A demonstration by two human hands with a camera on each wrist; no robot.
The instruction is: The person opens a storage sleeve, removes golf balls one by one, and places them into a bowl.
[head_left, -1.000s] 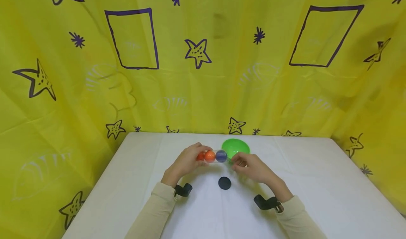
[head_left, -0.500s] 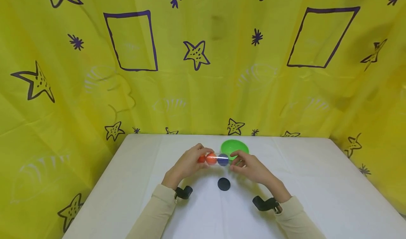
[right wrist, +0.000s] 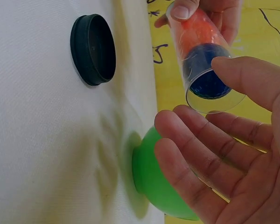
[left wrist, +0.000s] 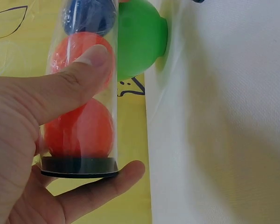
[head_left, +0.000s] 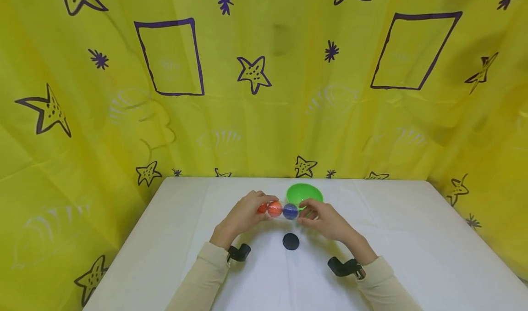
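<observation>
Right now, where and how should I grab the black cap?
I'd pinch the black cap across its round rim, coming from above: it lies flat on the white table, hollow side up, its edge exposed all around. The right hand looks nearer.

Ahead of me and along both sides hangs a creased yellow curtain (head_left: pixel 284 123), marked with dark starfish (head_left: pixel 253 74), spiky bursts (head_left: pixel 331 51), two four-sided outlines (head_left: pixel 164 24) and fainter, pale fish shapes (head_left: pixel 220 138). It drops behind the far edge of my bench (head_left: pixel 412 237), whose surface is white. Soft shadows (left wrist: pixel 210 121) spread across that white.
</observation>
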